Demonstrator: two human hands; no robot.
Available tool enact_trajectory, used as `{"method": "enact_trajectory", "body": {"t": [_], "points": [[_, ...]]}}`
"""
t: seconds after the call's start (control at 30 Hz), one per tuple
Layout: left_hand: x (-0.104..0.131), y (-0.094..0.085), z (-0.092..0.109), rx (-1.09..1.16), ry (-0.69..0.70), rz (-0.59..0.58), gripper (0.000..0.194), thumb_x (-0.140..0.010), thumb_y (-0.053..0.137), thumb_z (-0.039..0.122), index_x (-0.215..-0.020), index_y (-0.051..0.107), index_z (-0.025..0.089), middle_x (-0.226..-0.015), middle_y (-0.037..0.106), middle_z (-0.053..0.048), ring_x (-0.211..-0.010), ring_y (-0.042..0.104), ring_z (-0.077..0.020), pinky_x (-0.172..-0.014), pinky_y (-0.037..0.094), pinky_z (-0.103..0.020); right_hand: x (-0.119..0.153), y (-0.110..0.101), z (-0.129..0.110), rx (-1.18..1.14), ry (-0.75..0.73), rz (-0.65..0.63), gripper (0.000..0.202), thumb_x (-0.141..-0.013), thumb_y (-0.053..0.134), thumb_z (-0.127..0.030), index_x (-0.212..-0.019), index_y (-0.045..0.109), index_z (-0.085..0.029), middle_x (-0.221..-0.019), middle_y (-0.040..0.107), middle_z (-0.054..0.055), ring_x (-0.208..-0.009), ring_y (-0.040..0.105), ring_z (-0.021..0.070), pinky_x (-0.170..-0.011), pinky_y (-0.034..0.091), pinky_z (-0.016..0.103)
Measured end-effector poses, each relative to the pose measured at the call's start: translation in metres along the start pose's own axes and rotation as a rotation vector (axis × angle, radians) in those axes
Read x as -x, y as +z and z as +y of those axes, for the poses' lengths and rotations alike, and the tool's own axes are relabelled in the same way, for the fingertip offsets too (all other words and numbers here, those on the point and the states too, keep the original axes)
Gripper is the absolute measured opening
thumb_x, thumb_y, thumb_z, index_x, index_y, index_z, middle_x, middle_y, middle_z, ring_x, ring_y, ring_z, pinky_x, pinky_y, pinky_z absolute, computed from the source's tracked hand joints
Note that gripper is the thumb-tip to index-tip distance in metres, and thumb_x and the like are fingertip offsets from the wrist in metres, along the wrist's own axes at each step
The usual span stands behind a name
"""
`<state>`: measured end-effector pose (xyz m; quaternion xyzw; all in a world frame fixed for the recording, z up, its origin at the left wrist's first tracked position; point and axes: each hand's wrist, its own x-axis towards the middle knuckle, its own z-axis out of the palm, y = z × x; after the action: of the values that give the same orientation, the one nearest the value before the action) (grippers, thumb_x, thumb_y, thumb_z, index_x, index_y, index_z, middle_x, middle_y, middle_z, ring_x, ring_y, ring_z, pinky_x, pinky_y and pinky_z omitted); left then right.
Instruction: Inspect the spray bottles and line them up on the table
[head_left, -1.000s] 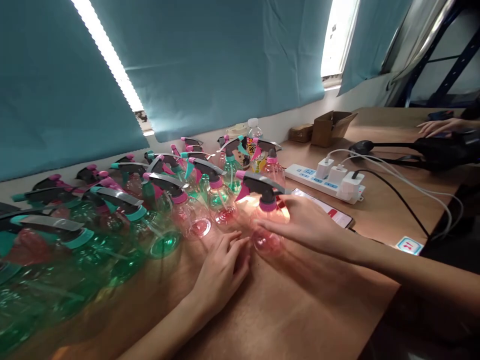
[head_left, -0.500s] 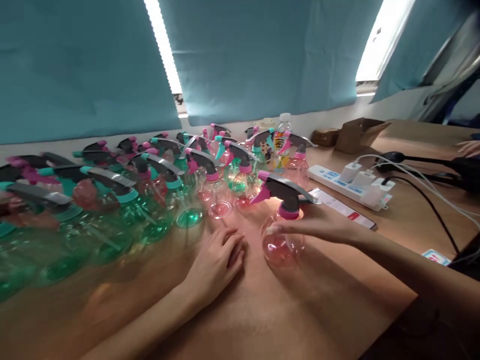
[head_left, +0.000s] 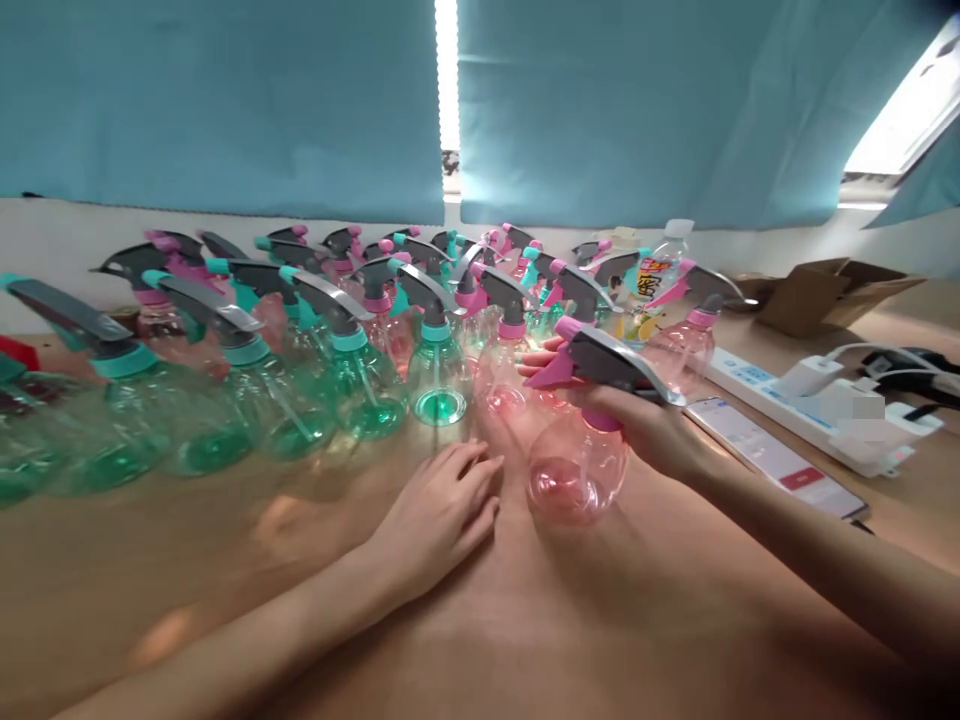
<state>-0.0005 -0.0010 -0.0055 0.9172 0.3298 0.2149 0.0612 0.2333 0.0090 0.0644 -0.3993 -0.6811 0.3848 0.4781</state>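
Observation:
My left hand (head_left: 442, 505) rests palm down on the table, fingers loosely stretched and nothing in them. To its right stands a clear pink spray bottle (head_left: 577, 475) with a grey head and pink trigger, a little pinkish at the base. My right hand (head_left: 656, 430) is at that bottle's neck, its fingers reaching out straight behind the head and trigger; its thumb is hidden. Just behind my left hand, a green spray bottle (head_left: 440, 385) and another pink spray bottle (head_left: 504, 375) stand in front of several more pink and green ones.
A row of green spray bottles (head_left: 367, 395) runs to the left edge. At right lie a phone (head_left: 776, 455) and a white power strip (head_left: 750, 385) with chargers plugged in. Farther back are an open cardboard box (head_left: 832, 295) and a white-capped drink bottle (head_left: 675, 245).
The view has turned left. My right hand has moved from the pink bottle's body up to its neck, with its fingers now extended. My left hand stays on the table.

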Motion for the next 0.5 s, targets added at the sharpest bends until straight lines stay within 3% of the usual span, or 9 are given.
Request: {"method": "enact_trajectory", "body": {"t": [0.13,0.3,0.5], "points": [[0.005,-0.001,-0.005,-0.017,-0.035,-0.007,0.034,-0.094,0.049,0.023,-0.127,0.055,0.019,-0.130,0.056,-0.013,-0.120,0.052,-0.0300,-0.099,0.045,-0.049,-0.006,0.010,0.006,0.078,0.028,0.010,0.027,-0.084,0.059,-0.033,-0.110,0.068,-0.030,-0.097,0.075,0.002,-0.097,0.068,0.0261,-0.086,0.052,0.041],[0.005,-0.001,-0.006,-0.041,-0.049,-0.028,0.036,-0.095,0.050,0.027,-0.129,0.056,0.015,-0.134,0.055,-0.016,-0.123,0.051,-0.0321,-0.101,0.045,-0.050,-0.013,0.019,0.004,0.019,-0.084,-0.041,0.035,-0.086,0.060,-0.031,-0.120,0.063,-0.031,-0.106,0.072,0.000,-0.104,0.065,0.0224,-0.094,0.050,0.038],[0.004,-0.001,-0.005,-0.026,-0.061,-0.060,0.034,-0.096,0.049,0.029,-0.128,0.057,0.018,-0.137,0.054,-0.015,-0.126,0.049,-0.0327,-0.102,0.044,-0.051,-0.018,0.011,-0.006,0.003,-0.060,-0.355,0.034,-0.084,0.061,-0.024,-0.117,0.063,-0.031,-0.117,0.067,0.000,-0.096,0.067,0.0194,-0.084,0.055,0.032]]}}
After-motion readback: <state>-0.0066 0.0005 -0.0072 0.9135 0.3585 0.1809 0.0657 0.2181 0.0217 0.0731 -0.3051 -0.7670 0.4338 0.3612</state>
